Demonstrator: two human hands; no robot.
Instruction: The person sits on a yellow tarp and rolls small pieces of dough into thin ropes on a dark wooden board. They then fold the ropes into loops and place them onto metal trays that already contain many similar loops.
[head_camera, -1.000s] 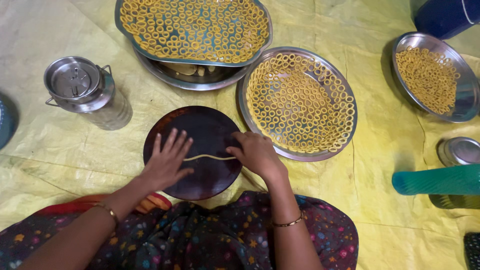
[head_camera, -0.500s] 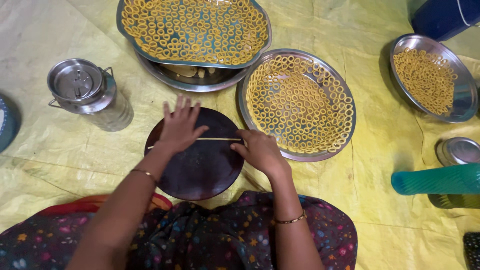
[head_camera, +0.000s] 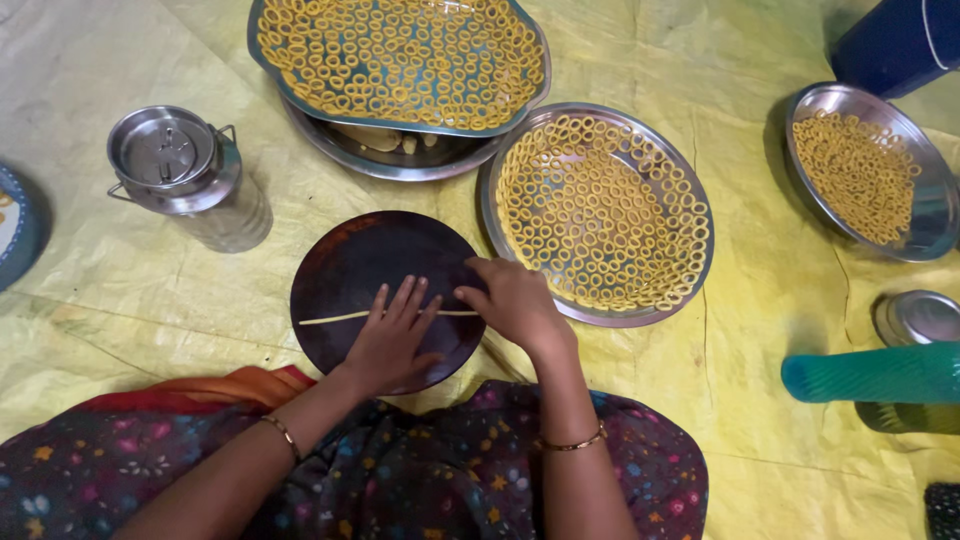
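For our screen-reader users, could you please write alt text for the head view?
Both hands, left hand and right hand, roll a thin dough strand on a dark round board. Steel plates of dough rings lie on a yellow sheet.

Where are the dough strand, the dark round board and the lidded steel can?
dough strand (head_camera: 335, 318): head view, its bare left stretch.
dark round board (head_camera: 375, 255): head view, bare upper surface.
lidded steel can (head_camera: 165, 150): head view, its lid.
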